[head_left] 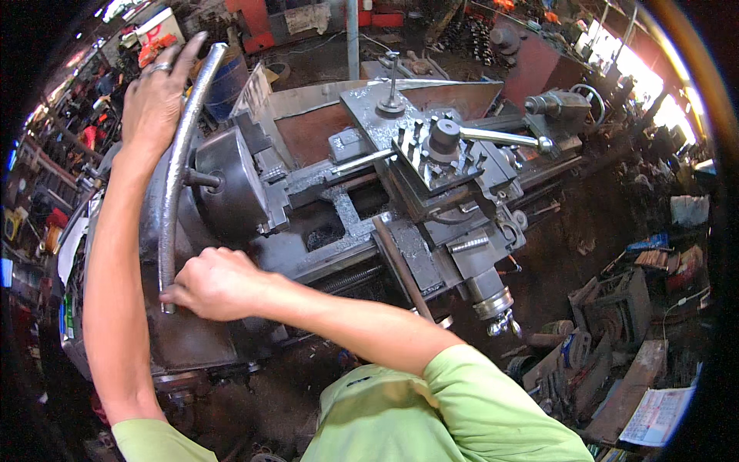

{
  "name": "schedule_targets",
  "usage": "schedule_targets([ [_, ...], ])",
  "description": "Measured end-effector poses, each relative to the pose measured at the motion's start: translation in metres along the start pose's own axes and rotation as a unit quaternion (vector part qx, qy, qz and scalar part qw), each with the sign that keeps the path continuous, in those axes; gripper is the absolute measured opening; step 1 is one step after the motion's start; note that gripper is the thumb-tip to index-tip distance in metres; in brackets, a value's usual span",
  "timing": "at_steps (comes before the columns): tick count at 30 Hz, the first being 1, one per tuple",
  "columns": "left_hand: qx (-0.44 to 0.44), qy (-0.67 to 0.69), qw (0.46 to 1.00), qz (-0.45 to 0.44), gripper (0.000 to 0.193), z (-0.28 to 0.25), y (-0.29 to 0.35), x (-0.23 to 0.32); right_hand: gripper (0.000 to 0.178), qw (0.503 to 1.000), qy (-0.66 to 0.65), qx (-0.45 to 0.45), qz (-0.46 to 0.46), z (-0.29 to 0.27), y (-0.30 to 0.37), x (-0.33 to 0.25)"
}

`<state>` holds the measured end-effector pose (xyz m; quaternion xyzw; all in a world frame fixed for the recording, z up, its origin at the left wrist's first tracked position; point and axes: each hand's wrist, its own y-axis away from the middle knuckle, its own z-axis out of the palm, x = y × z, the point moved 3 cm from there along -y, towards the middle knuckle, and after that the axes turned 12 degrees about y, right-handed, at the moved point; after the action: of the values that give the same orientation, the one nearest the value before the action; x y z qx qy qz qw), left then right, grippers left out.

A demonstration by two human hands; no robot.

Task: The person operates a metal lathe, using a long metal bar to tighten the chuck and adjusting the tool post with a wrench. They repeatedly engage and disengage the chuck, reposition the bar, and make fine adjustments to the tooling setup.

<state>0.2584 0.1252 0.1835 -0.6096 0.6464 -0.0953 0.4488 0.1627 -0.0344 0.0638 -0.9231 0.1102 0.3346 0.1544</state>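
A chuck key [176, 173] with a long, bent metal bar as its handle is set into the side of the dark lathe chuck [240, 173]. My right hand [218, 283] is closed round the bar's lower, nearer end. At the far upper end, my left hand [156, 104] lies along the bar with its fingers stretched out and a ring on one of them. The palm's contact with the bar is partly hidden. To the right, the tool post [444, 142] sits on the lathe carriage, with a metal tool pointing toward the chuck.
Metal chips lie on the lathe bed [346, 219]. A clamping lever [508, 138] sticks out right of the tool post, and the tailstock [558, 108] stands farther back. A rusty bar [402, 266] leans across the carriage front. Wooden boards and metal parts [612, 308] crowd the right.
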Motion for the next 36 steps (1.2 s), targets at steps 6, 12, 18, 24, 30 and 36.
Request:
schedule_targets([
  [6,-0.011,0.335,0.863,-0.379,0.05,-0.138,0.125,0.07,0.042,0.982,0.088,0.168,0.012,-0.107,-0.006,0.054],
  [12,0.139,0.288,0.833,-0.451,0.038,-0.109,0.181,0.126,0.044,0.911,0.178,0.371,-0.012,-0.178,-0.123,0.059],
  [18,0.213,0.191,0.844,-0.454,0.028,-0.081,0.203,0.063,0.038,0.921,0.225,0.305,0.093,-0.19,-0.109,0.083],
  [24,0.147,0.547,0.584,-0.581,0.039,0.0,0.089,-0.081,0.034,0.949,0.182,0.251,0.049,-0.093,0.072,0.072],
  [30,-0.187,0.288,0.913,-0.221,0.026,0.038,-0.074,0.015,0.042,0.992,0.091,-0.018,-0.088,-0.023,0.09,0.038],
  [36,-0.11,0.235,0.949,-0.177,0.036,-0.008,-0.057,0.092,0.026,0.974,0.089,0.188,0.095,-0.103,0.088,0.092],
])
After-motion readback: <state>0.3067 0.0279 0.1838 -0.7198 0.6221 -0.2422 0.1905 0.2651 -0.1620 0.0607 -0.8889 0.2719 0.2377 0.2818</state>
